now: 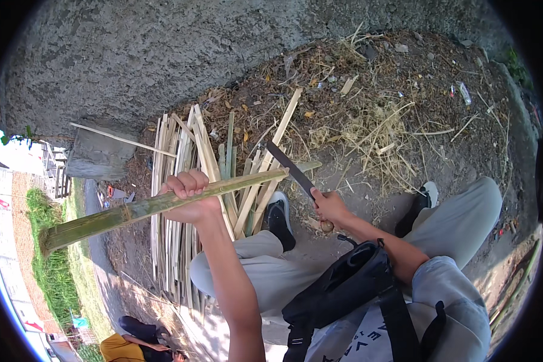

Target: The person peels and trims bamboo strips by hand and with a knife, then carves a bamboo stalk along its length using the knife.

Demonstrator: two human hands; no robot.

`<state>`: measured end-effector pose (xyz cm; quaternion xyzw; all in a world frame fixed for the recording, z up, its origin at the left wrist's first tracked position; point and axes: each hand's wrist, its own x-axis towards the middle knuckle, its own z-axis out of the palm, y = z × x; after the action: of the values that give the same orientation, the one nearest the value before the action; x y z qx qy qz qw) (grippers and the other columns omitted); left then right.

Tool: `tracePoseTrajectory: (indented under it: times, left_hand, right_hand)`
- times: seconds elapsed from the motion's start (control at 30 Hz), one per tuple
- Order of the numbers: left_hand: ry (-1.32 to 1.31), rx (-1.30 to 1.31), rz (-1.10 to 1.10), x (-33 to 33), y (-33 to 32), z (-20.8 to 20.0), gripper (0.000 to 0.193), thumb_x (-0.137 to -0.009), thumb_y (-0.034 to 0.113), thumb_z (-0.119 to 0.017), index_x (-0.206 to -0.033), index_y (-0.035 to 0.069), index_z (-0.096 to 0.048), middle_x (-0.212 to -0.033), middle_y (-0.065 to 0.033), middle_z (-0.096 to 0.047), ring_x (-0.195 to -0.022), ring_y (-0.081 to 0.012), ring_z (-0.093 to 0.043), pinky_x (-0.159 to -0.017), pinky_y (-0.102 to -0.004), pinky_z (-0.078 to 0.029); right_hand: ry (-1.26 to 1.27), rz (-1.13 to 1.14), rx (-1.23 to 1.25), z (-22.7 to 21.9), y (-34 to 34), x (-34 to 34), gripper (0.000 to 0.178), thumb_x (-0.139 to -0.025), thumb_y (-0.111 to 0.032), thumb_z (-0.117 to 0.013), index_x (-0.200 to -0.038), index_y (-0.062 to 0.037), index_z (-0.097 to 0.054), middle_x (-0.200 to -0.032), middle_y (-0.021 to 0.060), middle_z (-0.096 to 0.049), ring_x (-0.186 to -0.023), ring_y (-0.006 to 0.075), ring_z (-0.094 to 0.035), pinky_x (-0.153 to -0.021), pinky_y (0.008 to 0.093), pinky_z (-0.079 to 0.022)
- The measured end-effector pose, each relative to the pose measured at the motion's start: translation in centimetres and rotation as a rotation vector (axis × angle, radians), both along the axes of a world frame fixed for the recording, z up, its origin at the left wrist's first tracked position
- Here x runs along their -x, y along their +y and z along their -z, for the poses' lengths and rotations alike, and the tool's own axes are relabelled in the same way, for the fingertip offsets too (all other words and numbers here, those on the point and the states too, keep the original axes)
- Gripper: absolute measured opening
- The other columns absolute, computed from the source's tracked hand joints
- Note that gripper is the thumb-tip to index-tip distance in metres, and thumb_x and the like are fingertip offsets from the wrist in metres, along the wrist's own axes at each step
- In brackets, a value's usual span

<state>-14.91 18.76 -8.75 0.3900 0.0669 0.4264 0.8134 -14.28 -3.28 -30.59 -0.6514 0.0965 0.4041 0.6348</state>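
Note:
My left hand [189,194] is closed around a long green length of split bamboo [130,211], which slants across in front of me from lower left to upper right. In my right hand [330,208] is a machete [291,169], its fingers wrapped round the wooden handle. The dark blade points up and to the left. It crosses the bamboo close to its right end, where a thin pointed tip shows beyond the blade. How deep the edge sits in the bamboo I cannot tell.
Pale split bamboo strips [174,235] lie piled on the left, below a rough grey wall [163,54]. Shavings [386,139] litter the dirt ahead. A black bag [344,277] hangs at my front. Another person [133,347] sits at the lower left.

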Motion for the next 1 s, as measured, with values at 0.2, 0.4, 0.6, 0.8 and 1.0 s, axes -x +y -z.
tracePoseTrajectory:
  times: [0.2, 0.4, 0.6, 0.8, 1.0]
  left_hand:
    - [0.011, 0.018, -0.004, -0.3, -0.1, -0.5, 0.038, -0.087, 0.027, -0.034, -0.052, 0.014, -0.034, -0.045, -0.0013, -0.027, -0.041, -0.0125, -0.022, -0.04, -0.0268, -0.019]
    - [0.085, 0.077, -0.449, -1.4, -1.0, -0.9, 0.043, -0.096, 0.032, -0.03, -0.056, 0.015, -0.032, -0.051, -0.002, -0.031, -0.044, -0.014, -0.032, -0.041, -0.0258, -0.026]
    - [0.158, 0.066, -0.431, -2.6, -1.3, -1.6, 0.062, -0.096, 0.068, -0.02, -0.066, 0.015, -0.03, -0.058, -0.0026, -0.037, -0.046, -0.0158, -0.039, -0.044, -0.0273, -0.037]
    - [0.209, -0.141, -0.387, -3.0, -1.1, -1.4, 0.066, -0.087, 0.077, -0.024, -0.085, 0.013, -0.04, -0.075, -0.0046, -0.047, -0.052, -0.0219, -0.051, -0.051, -0.0301, -0.047]
    - [0.235, -0.338, -0.27, -3.0, -0.5, -1.5, 0.064, -0.094, 0.068, -0.027, -0.098, 0.008, -0.047, -0.087, -0.0065, -0.049, -0.06, -0.0252, -0.054, -0.061, -0.0368, -0.05]
  right_hand:
    - [0.212, 0.098, -0.177, 0.3, -0.3, -0.6, 0.048, -0.098, -0.042, -0.05, -0.073, -0.0012, -0.055, -0.056, 0.0024, -0.049, -0.041, 0.012, -0.045, -0.044, 0.0315, -0.047]
    - [-0.233, 0.134, 0.135, 1.6, -1.8, -2.0, 0.042, -0.092, -0.035, -0.059, -0.075, 0.0024, -0.056, -0.058, 0.0095, -0.056, -0.045, 0.0183, -0.058, -0.048, 0.0342, -0.049]
    - [-0.529, 0.006, 0.391, -1.6, -3.9, -3.6, 0.034, -0.085, -0.029, -0.065, -0.081, 0.0046, -0.061, -0.064, 0.0199, -0.063, -0.061, 0.0331, -0.067, -0.06, 0.0429, -0.052]
    - [-0.595, -0.027, 0.526, -4.3, -5.6, -3.5, 0.035, -0.081, -0.029, -0.066, -0.075, 0.0044, -0.062, -0.067, 0.0234, -0.063, -0.071, 0.0422, -0.065, -0.069, 0.0478, -0.05]
    - [-0.637, -0.013, 0.543, -3.9, -6.8, -3.0, 0.035, -0.081, -0.03, -0.066, -0.074, 0.0042, -0.062, -0.066, 0.0231, -0.063, -0.069, 0.0416, -0.065, -0.068, 0.0478, -0.05]
